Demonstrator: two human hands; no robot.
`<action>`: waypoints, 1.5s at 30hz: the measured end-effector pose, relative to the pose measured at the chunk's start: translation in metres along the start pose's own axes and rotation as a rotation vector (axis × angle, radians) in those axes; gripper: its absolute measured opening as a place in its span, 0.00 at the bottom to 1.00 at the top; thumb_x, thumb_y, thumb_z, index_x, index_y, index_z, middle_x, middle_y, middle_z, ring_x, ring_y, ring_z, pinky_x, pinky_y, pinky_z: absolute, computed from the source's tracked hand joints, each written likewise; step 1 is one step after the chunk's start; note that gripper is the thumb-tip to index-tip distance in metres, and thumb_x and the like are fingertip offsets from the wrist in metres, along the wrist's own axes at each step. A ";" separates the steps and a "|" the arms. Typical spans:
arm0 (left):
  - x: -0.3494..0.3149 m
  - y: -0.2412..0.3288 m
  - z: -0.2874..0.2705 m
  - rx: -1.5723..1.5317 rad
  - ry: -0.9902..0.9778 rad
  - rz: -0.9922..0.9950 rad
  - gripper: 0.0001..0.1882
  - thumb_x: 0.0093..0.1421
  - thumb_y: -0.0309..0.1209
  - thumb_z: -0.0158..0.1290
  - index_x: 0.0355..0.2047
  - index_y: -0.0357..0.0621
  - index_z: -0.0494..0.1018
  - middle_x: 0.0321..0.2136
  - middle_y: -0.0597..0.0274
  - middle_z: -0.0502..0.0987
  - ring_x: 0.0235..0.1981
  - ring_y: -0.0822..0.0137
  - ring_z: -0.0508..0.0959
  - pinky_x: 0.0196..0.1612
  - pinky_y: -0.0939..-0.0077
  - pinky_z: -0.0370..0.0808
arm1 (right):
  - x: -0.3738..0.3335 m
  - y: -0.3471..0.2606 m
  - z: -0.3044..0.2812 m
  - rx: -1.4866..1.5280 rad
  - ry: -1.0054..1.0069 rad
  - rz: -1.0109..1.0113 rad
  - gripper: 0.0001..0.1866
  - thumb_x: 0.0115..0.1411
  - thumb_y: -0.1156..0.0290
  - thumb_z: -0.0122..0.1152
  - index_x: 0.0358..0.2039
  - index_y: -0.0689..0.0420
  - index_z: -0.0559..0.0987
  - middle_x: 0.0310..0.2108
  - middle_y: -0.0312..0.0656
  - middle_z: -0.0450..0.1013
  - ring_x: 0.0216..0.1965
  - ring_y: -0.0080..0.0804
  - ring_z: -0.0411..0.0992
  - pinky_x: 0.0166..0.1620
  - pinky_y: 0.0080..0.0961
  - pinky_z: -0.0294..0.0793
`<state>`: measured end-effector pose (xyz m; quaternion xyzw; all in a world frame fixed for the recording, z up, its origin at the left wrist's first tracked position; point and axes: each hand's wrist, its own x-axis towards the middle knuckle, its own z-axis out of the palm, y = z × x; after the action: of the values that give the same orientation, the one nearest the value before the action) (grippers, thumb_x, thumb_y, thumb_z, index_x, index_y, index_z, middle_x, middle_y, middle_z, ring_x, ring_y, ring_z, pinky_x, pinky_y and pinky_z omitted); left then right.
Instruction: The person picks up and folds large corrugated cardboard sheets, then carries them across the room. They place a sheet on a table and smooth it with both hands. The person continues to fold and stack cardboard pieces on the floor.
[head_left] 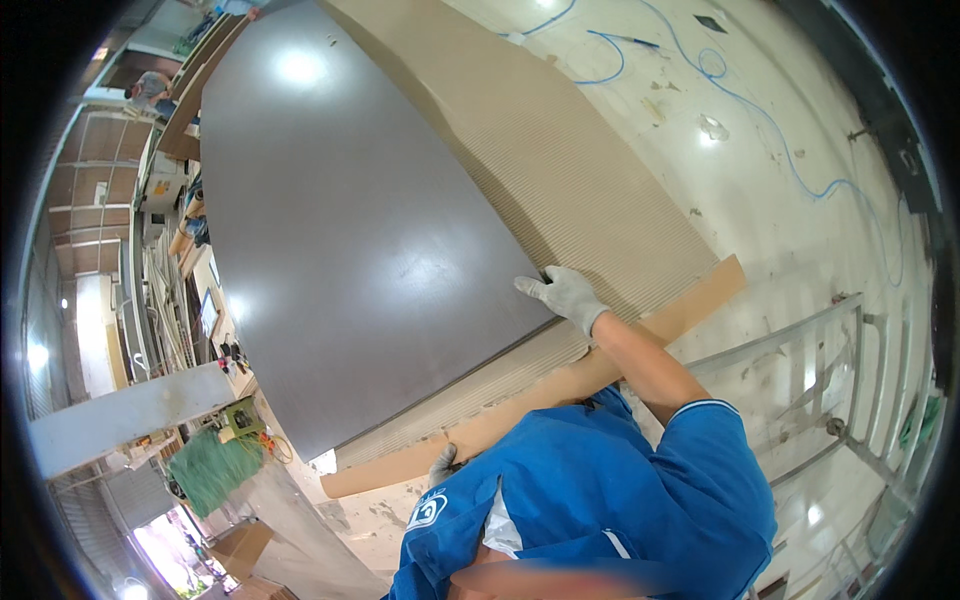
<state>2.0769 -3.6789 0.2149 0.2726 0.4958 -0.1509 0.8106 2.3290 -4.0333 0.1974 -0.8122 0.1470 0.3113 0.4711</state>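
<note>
A large, smooth dark grey panel (pixel 360 220) lies over brown corrugated cardboard (pixel 600 190). At the panel's near right corner is my right hand (pixel 568 296), in a pale grey glove. Its thumb side rests on the top face and the other fingers close round the edge. My left hand (pixel 442 464), gloved too, shows only in part beside the near cardboard strip (pixel 480 415). Its fingers are hidden, so its hold cannot be made out.
Blue hose (pixel 770 120) snakes over the pale floor at the right. A metal frame rack (pixel 780 340) stands near my right arm. Left of the panel are a green machine (pixel 240 420), green netting (pixel 212 470) and a cardboard box (pixel 240 548). Another person (pixel 150 90) is at the far left.
</note>
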 end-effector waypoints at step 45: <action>-0.041 -0.019 0.061 -0.042 -0.002 0.077 0.20 0.55 0.26 0.62 0.47 0.39 0.72 0.43 0.54 0.80 0.43 0.59 0.81 0.45 0.64 0.83 | 0.009 -0.028 -0.075 0.060 -0.168 -0.024 0.34 0.53 0.42 0.68 0.32 0.68 0.82 0.28 0.55 0.77 0.36 0.42 0.76 0.44 0.35 0.73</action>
<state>2.0919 -3.7311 0.2679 0.2742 0.4871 -0.1095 0.8219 2.3780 -4.0822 0.2376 -0.7703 0.1065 0.3684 0.5095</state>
